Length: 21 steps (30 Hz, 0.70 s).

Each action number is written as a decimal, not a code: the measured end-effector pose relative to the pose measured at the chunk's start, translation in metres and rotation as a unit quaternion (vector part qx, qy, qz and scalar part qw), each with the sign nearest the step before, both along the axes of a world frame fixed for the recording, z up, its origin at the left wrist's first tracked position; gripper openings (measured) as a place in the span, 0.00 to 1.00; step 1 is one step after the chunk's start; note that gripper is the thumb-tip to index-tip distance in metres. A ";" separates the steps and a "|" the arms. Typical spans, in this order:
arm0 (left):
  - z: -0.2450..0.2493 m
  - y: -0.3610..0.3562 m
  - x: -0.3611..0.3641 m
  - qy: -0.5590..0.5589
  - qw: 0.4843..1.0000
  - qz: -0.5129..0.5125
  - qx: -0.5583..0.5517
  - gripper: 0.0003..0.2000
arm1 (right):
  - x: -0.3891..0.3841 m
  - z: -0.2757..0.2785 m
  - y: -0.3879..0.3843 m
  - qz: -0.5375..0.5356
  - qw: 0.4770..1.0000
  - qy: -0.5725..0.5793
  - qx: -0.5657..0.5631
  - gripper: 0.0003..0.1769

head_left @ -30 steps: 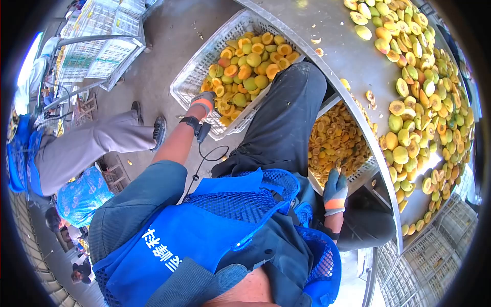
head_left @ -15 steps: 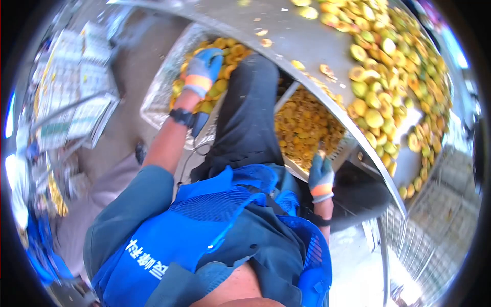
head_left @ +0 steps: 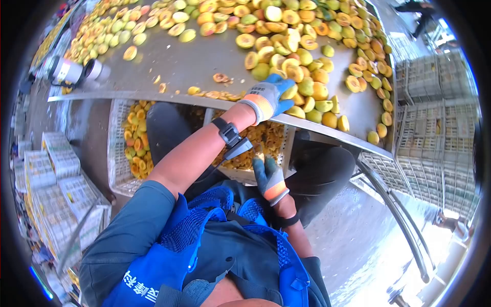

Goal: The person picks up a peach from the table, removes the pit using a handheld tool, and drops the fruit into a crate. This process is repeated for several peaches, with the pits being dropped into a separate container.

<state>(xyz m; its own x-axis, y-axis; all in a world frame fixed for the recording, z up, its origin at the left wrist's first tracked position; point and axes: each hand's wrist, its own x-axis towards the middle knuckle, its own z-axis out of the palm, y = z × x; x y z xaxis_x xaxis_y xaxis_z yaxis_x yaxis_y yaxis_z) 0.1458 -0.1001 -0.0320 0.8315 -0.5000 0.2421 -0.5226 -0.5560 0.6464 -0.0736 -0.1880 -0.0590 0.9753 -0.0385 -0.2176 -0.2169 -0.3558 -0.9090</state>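
My left hand (head_left: 270,98), in a grey and blue glove with an orange cuff, reaches across the near edge of the metal table. Its fingers are spread against a heap of halved yellow peaches (head_left: 307,87). My right hand (head_left: 269,179), gloved alike, is closed above my lap with a small pale piece (head_left: 259,154) at its fingertips, too small to name. Just beyond it, under the table edge, a crate holds brownish-orange fruit pieces (head_left: 240,159). Left of my leg stands a white crate (head_left: 116,153) with peach halves (head_left: 137,138) in it.
The metal table (head_left: 189,66) carries many more peach halves along its far side. A white and grey cylindrical device (head_left: 66,70) sits at its left end. Stacked crates (head_left: 434,128) stand at right, more crates (head_left: 56,189) at left. A curved metal bar (head_left: 401,220) rises at lower right.
My left hand has left the peach halves in the left crate and moved up and right onto the table's heap. My view has turned toward the table. The right hand stays low by the middle crate.
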 end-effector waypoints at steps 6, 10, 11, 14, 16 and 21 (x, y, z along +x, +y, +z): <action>-0.009 -0.013 0.007 -0.029 0.999 0.002 0.017 0.23 | -0.001 0.007 -0.014 -0.032 0.999 -0.033 0.029 0.14; -0.010 0.020 0.001 0.240 0.939 0.036 -0.245 0.22 | 0.005 0.003 -0.018 -0.065 0.992 -0.052 0.092 0.12; -0.007 0.032 -0.007 0.294 0.901 0.024 -0.319 0.22 | 0.008 0.003 -0.020 -0.078 0.989 -0.023 0.124 0.13; 0.005 0.063 -0.040 0.431 0.768 -0.013 -0.473 0.24 | 0.022 0.035 -0.020 -0.069 0.969 -0.020 0.236 0.09; 0.016 0.066 -0.066 0.448 0.733 0.026 -0.512 0.25 | 0.029 0.040 -0.020 -0.029 0.976 -0.056 0.210 0.08; 0.023 0.071 -0.120 0.458 0.666 0.091 -0.582 0.22 | 0.033 0.063 0.004 -0.028 0.965 0.003 0.259 0.09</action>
